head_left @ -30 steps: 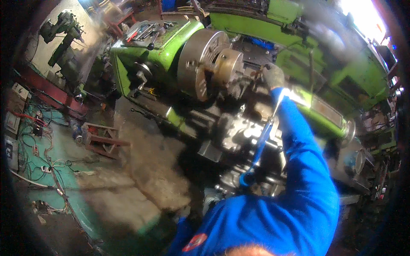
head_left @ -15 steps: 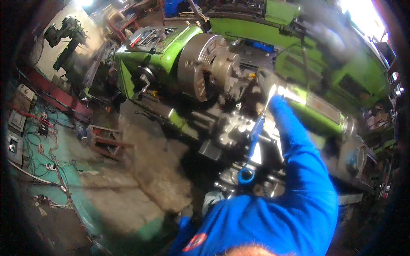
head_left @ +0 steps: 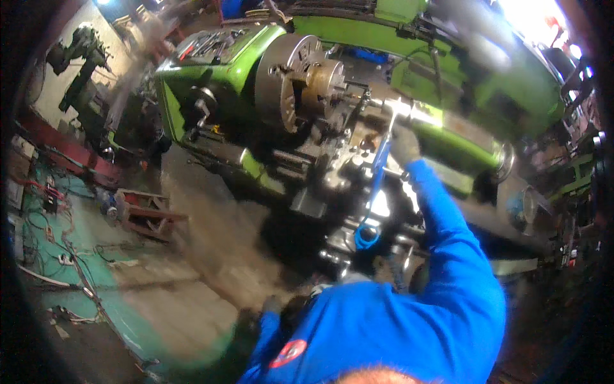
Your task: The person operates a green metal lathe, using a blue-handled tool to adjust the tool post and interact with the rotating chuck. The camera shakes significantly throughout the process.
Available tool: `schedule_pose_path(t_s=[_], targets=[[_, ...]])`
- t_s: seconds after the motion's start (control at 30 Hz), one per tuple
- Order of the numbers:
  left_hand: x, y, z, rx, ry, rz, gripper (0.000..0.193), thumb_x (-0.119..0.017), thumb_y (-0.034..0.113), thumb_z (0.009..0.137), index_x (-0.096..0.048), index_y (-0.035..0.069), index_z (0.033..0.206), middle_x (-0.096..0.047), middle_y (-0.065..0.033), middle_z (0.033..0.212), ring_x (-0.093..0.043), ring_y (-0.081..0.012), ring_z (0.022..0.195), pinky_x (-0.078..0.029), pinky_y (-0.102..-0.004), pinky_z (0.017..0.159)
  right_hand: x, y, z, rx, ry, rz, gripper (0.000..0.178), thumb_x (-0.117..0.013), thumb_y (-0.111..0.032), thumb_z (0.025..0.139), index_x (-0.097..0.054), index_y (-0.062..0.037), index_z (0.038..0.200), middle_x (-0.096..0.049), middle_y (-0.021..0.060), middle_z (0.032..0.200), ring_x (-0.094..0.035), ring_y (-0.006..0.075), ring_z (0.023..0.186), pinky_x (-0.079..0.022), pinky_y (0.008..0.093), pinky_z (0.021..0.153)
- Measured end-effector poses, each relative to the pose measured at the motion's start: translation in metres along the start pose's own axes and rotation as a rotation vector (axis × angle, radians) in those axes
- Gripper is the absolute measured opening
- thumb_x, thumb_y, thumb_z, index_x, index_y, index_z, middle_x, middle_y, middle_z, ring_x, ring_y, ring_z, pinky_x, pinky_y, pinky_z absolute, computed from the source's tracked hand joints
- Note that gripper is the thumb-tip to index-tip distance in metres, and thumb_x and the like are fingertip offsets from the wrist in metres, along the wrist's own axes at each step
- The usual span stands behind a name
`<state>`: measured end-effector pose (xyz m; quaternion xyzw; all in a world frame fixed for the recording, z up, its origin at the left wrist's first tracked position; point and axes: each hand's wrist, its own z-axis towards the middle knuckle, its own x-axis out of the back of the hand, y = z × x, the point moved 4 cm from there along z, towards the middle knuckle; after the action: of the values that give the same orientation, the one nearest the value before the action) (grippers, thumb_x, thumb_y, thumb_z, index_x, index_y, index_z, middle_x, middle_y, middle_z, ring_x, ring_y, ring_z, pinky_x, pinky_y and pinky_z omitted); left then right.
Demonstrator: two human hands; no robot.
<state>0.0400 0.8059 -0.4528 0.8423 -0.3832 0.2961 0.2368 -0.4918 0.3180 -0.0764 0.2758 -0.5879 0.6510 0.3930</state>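
Fingers of the gloved right hand (head_left: 404,144) are curled shut around the upper part of a long blue-handled wrench (head_left: 376,185), close under the bright steel end that sits on the tool post (head_left: 390,110) of the green lathe (head_left: 256,57). The wrench hangs down from there across the carriage (head_left: 332,185), its blue ring end (head_left: 364,238) low, near the person's chest. The blue sleeve (head_left: 448,243) reaches up from the lower edge to that grip. The left hand is not in view, so whether its fingers are apart or together I cannot tell. Beside the tool post, the big chuck (head_left: 288,80) holds a brass-coloured workpiece (head_left: 323,83), and the cutting end stands very near it. To turn the wrench well, I judge that the head should stay fully seated on the fitting, the pull should be steady and square to the handle, and the knuckles should be kept away from the chuck jaws. A grip lower on the handle would likely give more leverage.
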Motion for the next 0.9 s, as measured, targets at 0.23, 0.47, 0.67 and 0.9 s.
schedule_pose_path(t_s=[0.23, 0.47, 0.67, 0.9], targets=[[0.002, -0.019, 0.007, -0.032, -0.015, 0.001, 0.033, -0.055, 0.021, 0.095, -0.07, 0.011, 0.123, -0.069, -0.0224, 0.121, -0.066, -0.0423, 0.116, -0.051, -0.0552, 0.101, -0.026, 0.028, 0.002, 0.247, 0.057, -0.189, 0.03, -0.071, -0.035, 0.093, -0.074, -0.0076, 0.104, -0.073, 0.0221, 0.107, -0.068, 0.0439, 0.106, -0.054, 0.0532, 0.091], [-0.018, -0.047, -0.011, -0.001, -0.031, 0.005, 0.033, -0.055, 0.02, 0.095, -0.071, 0.011, 0.122, -0.07, -0.0222, 0.12, -0.066, -0.0423, 0.115, -0.052, -0.0553, 0.101, -0.016, -0.004, 0.001, 0.156, -0.05, -0.3, 0.029, -0.063, -0.033, 0.097, -0.075, -0.0085, 0.108, -0.074, 0.0221, 0.113, -0.069, 0.0418, 0.111, -0.055, 0.0515, 0.093], [-0.017, -0.061, -0.017, 0.027, -0.037, 0.027, 0.032, -0.055, 0.02, 0.095, -0.072, 0.011, 0.121, -0.071, -0.0221, 0.119, -0.067, -0.0423, 0.114, -0.052, -0.0554, 0.1, -0.017, -0.008, -0.004, 0.148, -0.011, -0.18, 0.03, -0.059, -0.034, 0.1, -0.078, -0.014, 0.114, -0.075, 0.0195, 0.114, -0.071, 0.0422, 0.108, -0.055, 0.0505, 0.093], [-0.014, -0.05, -0.026, 0.055, -0.005, 0.041, 0.032, -0.054, 0.019, 0.095, -0.073, 0.011, 0.12, -0.071, -0.0219, 0.118, -0.068, -0.0423, 0.113, -0.053, -0.0555, 0.099, -0.034, -0.001, 0.016, 0.128, -0.261, -0.327, 0.036, -0.056, -0.036, 0.1, -0.079, -0.0097, 0.108, -0.076, 0.0232, 0.11, -0.073, 0.0422, 0.103, -0.059, 0.0511, 0.091]])
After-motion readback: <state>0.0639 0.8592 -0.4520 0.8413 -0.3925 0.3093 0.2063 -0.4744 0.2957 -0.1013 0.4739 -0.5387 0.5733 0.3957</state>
